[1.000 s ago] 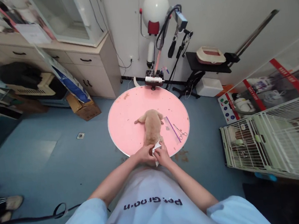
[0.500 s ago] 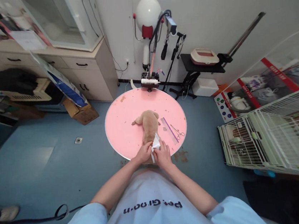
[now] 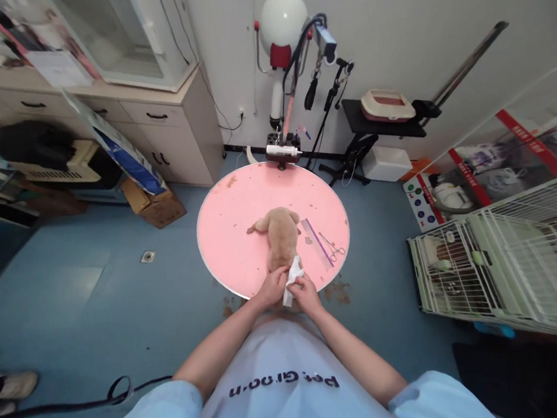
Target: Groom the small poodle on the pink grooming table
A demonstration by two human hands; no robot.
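Head view, centre table: a short-coated, tan-furred animal [image 3: 282, 234] is lying on the round, pink-topped table [image 3: 224, 242] right in front of you, its near end reaching in between your two hands, one leg stretching out to the left.
Left hand: your left hand [image 3: 271, 287] is curling its fingers in close against the animal's near end, just beside the tissue; whether it's gripping or only resting, you can't tell from here.
Right hand: and there, your right hand [image 3: 306, 293] is pinching a crumpled, thin white tissue [image 3: 294, 273] between thumb and fingers, the sheet lying slantwise against the animal.
Tools: to the right of the animal, a long, pale strip with a purple line [image 3: 317, 243] is lying slantwise, and the slim, silvery metal scissors [image 3: 332, 248] are resting just beside it.
Far edge: a white, cylindrical tube [image 3: 282, 151] is lying across the dark holder, beyond the pink top.
Apron: your pale blue, printed apron [image 3: 280, 360] is hanging below your forearms, near the table's edge.
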